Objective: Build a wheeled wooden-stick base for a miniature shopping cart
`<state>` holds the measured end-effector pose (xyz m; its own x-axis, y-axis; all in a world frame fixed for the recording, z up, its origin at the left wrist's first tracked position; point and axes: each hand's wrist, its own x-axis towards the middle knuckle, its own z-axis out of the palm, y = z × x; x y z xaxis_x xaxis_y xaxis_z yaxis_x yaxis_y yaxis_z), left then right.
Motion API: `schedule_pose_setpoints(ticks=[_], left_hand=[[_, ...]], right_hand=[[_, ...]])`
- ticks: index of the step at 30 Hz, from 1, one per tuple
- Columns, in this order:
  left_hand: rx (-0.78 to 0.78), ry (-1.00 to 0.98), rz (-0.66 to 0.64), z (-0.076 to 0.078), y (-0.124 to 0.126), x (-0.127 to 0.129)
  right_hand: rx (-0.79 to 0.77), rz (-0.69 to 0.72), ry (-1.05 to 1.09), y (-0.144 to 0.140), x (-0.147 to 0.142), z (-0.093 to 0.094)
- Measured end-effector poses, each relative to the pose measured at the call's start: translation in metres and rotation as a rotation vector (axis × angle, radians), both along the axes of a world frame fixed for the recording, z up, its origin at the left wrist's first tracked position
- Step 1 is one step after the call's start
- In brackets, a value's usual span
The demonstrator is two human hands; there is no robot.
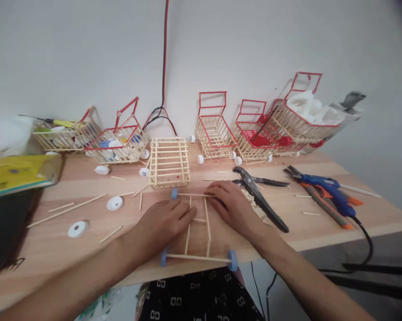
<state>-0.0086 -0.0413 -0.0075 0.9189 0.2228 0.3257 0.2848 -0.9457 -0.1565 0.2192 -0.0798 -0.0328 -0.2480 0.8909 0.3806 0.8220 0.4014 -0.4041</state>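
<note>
A small wheeled frame of thin wooden sticks point(207, 223) lies at the table's front edge, with blue bottle caps point(232, 260) as wheels on its two axles. Curled over its left long stick, near the far axle, is my left hand point(169, 219), thumb and index finger closed at the stick. My right hand point(231, 205) has its fingers bent down around the far axle's right end. That hand hides the wheel there, if one is fitted. Between the hands, a short cross stick point(199, 220) joins the two long sticks.
Stick-built carts with red handles point(216, 129) line the wall. A stick basket point(169, 162) lies behind my hands. Black-handled cutters point(261, 196), pliers point(321, 200) and a blue glue gun point(334, 194) are at right. White caps point(78, 229) and loose sticks point(69, 210) lie left.
</note>
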Motion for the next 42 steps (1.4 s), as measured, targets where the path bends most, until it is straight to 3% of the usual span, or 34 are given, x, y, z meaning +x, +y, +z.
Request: schedule_pose_setpoints(ticks=[6, 15, 33, 39, 42], left_hand=[[0.088, -0.052, -0.094, -0.01, 0.007, 0.003], [0.112, -0.097, -0.152, -0.01, 0.005, 0.002], [0.105, -0.173, -0.126, -0.006, 0.006, -0.002], [0.113, -0.237, -0.141, -0.012, 0.008, -0.003], [0.113, -0.264, -0.157, -0.018, 0.009, -0.004]], right_hand=[[-0.01, -0.013, 0.001, 0.0, 0.001, 0.001], [-0.017, -0.038, 0.022, 0.002, 0.002, 0.0], [-0.042, -0.057, 0.013, 0.004, 0.001, -0.001], [0.047, -0.046, 0.086, -0.001, 0.0, 0.011], [0.146, -0.116, 0.109, -0.01, 0.007, 0.024]])
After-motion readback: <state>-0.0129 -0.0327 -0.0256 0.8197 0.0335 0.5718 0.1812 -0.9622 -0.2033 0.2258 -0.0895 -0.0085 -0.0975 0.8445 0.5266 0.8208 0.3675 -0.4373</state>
